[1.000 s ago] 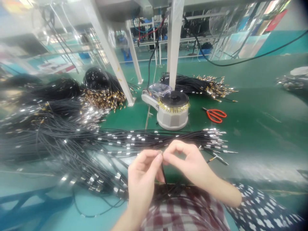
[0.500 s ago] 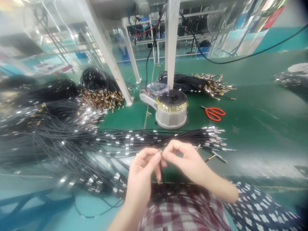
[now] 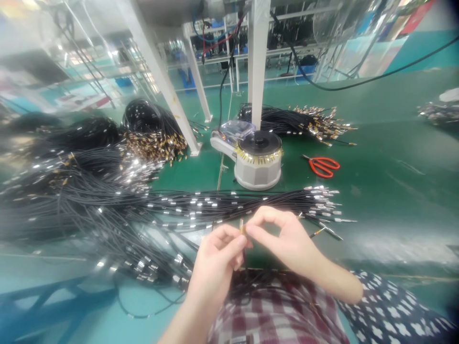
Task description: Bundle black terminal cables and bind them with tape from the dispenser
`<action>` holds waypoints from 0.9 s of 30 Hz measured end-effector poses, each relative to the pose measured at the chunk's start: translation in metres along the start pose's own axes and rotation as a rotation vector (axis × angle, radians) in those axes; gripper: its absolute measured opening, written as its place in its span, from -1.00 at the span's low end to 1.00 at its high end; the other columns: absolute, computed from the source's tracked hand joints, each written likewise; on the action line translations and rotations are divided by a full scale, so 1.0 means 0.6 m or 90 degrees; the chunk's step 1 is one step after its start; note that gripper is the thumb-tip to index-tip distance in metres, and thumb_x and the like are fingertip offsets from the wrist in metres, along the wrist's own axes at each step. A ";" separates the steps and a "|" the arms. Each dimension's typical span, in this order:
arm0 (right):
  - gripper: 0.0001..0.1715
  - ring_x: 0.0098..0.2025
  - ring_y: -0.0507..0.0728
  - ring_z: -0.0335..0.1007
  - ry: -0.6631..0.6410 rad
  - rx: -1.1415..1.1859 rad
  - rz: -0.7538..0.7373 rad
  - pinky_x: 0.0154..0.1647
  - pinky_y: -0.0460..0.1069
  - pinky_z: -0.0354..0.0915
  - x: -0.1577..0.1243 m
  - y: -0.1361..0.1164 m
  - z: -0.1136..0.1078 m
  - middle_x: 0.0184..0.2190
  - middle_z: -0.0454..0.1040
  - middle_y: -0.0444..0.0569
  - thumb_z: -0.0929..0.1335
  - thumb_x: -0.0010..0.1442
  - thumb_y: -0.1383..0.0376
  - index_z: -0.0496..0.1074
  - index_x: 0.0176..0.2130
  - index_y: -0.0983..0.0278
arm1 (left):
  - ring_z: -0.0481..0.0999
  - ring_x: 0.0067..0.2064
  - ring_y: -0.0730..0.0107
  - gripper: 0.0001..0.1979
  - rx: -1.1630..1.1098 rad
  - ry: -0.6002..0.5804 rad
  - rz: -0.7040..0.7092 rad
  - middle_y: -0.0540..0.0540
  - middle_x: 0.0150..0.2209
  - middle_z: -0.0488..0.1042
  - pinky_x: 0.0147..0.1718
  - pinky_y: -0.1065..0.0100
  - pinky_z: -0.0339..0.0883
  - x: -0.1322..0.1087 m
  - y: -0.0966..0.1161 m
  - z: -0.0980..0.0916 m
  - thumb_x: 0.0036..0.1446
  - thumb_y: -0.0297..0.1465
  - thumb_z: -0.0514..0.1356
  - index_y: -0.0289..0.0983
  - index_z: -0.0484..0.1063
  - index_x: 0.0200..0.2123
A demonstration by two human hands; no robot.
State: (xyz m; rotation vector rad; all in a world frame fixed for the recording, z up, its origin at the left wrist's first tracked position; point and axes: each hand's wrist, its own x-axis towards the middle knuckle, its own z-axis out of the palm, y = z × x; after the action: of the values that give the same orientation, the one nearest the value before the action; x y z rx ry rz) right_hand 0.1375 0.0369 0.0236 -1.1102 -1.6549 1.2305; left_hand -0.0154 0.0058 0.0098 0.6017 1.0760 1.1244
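My left hand (image 3: 218, 260) pinches a thin black cable (image 3: 245, 258) just below its small metal tip, holding it upright in front of my chest. My right hand (image 3: 283, 236) meets it from the right, thumb and forefinger closed on the cable's tip (image 3: 241, 226). The cable runs down toward my lap. Just beyond my fingers a long bundle of black cables with silver ends (image 3: 229, 203) lies across the green table (image 3: 387, 177).
A white round tape dispenser (image 3: 257, 162) stands behind the bundle, with red scissors (image 3: 322, 166) to its right. Heaps of black cables with gold connectors (image 3: 154, 138) fill the left; another bundle (image 3: 304, 123) lies at the back. White frame posts (image 3: 258, 62) rise mid-table.
My hands stay pinched together on the cable; the metal tip now shows a little higher between the fingertips. The view shifted slightly.
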 end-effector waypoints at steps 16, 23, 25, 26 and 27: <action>-0.78 -0.59 -0.01 0.26 -0.043 0.312 0.126 -0.41 -0.03 0.25 0.016 0.022 0.013 -0.69 0.35 -0.21 0.45 -0.01 0.25 0.41 -0.56 0.30 | 0.14 -0.63 0.68 -0.75 -0.005 -0.013 0.046 -0.03 -0.53 0.46 -0.63 0.53 -0.06 -0.002 -0.021 0.014 0.02 -0.29 0.35 -0.35 0.43 -0.50; -0.84 -0.44 0.04 0.34 0.068 0.143 0.055 -0.32 -0.03 0.26 0.003 0.012 0.014 -0.55 0.45 -0.13 0.41 0.02 0.38 0.41 -0.56 0.30 | 0.10 -0.65 0.72 -0.77 0.040 0.002 0.038 0.06 -0.55 0.41 -0.67 0.55 -0.12 -0.002 -0.017 0.007 -0.06 -0.37 0.41 -0.32 0.40 -0.48; -0.88 -0.47 0.02 0.34 0.008 0.204 0.082 -0.35 -0.03 0.26 0.006 0.016 0.009 -0.55 0.45 -0.14 0.43 0.02 0.35 0.44 -0.52 0.30 | 0.16 -0.65 0.69 -0.78 0.052 0.002 0.055 0.00 -0.56 0.46 -0.67 0.54 -0.09 -0.004 -0.018 0.006 -0.04 -0.37 0.39 -0.33 0.41 -0.51; -0.90 -0.51 0.01 0.34 -0.036 0.255 0.108 -0.38 -0.04 0.26 0.010 0.019 0.006 -0.55 0.45 -0.15 0.45 0.02 0.33 0.46 -0.47 0.31 | 0.19 -0.65 0.67 -0.80 0.056 -0.001 0.059 -0.04 -0.55 0.49 -0.66 0.54 -0.07 -0.005 -0.018 0.006 -0.03 -0.37 0.38 -0.34 0.43 -0.50; -0.88 -0.54 -0.01 0.32 -0.081 0.306 0.133 -0.41 -0.05 0.25 0.013 0.022 0.003 -0.55 0.45 -0.16 0.46 0.01 0.30 0.47 -0.44 0.31 | 0.22 -0.65 0.66 -0.82 0.057 -0.005 0.060 -0.06 -0.55 0.51 -0.66 0.54 -0.05 -0.006 -0.018 0.007 -0.02 -0.37 0.37 -0.34 0.45 -0.49</action>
State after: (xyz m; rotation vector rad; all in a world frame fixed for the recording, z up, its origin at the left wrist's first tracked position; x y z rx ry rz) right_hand 0.1357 0.0456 0.0110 -0.9281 -1.2511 1.7521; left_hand -0.0074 -0.0008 0.0036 0.7334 1.1051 1.1591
